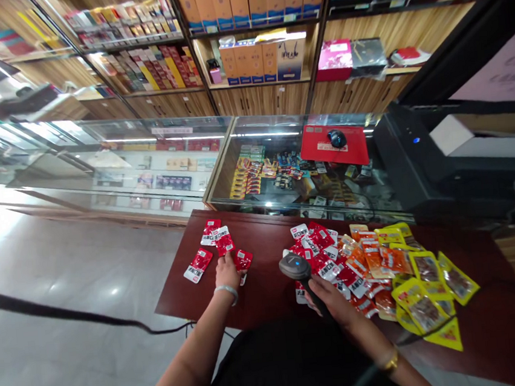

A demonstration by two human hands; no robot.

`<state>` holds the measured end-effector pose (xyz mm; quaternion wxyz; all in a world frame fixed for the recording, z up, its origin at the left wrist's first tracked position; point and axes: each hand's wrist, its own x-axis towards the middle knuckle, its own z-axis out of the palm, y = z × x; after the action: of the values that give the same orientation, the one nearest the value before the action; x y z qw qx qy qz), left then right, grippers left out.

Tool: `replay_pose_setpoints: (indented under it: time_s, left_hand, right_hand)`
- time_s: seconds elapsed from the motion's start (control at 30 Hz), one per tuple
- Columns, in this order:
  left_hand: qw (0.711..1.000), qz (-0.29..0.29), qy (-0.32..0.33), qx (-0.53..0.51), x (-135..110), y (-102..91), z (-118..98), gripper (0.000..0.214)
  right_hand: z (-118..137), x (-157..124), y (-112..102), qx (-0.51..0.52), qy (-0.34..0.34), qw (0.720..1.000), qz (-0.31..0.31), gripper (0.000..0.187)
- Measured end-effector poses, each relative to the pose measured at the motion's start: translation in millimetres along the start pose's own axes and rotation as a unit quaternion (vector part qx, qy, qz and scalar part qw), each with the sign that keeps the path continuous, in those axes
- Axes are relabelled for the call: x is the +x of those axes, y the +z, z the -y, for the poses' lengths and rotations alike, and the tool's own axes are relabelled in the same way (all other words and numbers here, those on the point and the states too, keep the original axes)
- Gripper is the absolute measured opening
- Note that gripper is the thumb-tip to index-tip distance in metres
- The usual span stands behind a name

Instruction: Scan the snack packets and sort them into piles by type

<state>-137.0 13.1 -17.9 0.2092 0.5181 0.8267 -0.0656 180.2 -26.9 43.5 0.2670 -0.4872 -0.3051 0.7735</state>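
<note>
My left hand point(228, 276) is at the left part of the brown table, fingers closed on the lower edge of a red-and-white snack packet point(224, 242). This packet overlaps another red-and-white packet point(209, 231); one more lies to the left point(199, 265), and a further one is partly behind my hand on its right. My right hand point(330, 298) is wrapped round the handle of a barcode scanner point(295, 266), its head over the left edge of a packet pile. That pile has red-and-white packets point(319, 235), orange packets point(373, 258) and yellow packets point(426, 307).
Beyond the brown table point(268, 301) stands a glass display counter point(281, 203) with small packs inside. On its top are a red mat point(312, 148) and a computer mouse point(337, 139). A black machine point(414, 166) stands at right. Shelves of boxes line the back. A dark cable point(91, 315) crosses at left.
</note>
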Motion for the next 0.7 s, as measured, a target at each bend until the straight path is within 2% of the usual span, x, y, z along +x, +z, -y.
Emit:
replay_pose_setpoints:
  time_s: [0.07,0.13,0.3,0.4,0.5,0.6,0.7]
  left_hand:
    - [0.999,-0.003,-0.047,0.008,-4,1.7,-4,0.067]
    - [0.998,0.026,-0.052,0.007,-5,1.7,-6,0.058]
    - [0.988,0.122,0.037,-0.086,-5,11.4,-26,0.042]
    - [0.976,0.122,0.109,-0.140,-11,24.8,-48,0.037]
    - [0.965,0.123,0.151,-0.178,-14,34.3,-62,0.034]
    - [0.960,0.124,0.158,-0.196,-12,36.5,-64,0.032]
    - [0.960,0.112,0.136,-0.216,-10,37.2,-64,0.031]
  right_hand:
    - [-3,0,-1,0.008,-0.003,1.000,-0.005,0.051]
    - [-6,0,-2,0.015,-0.004,1.000,-0.007,0.050]
    - [-8,2,-3,-0.003,-0.017,1.000,0.018,0.049]
    - [-4,3,-2,-0.018,-0.040,0.998,0.036,0.051]
    - [1,3,-1,-0.019,-0.051,0.998,0.039,0.051]
    - [2,2,-1,-0.018,-0.048,0.998,0.034,0.052]
    - [-2,2,-4,-0.013,-0.051,0.998,0.032,0.052]
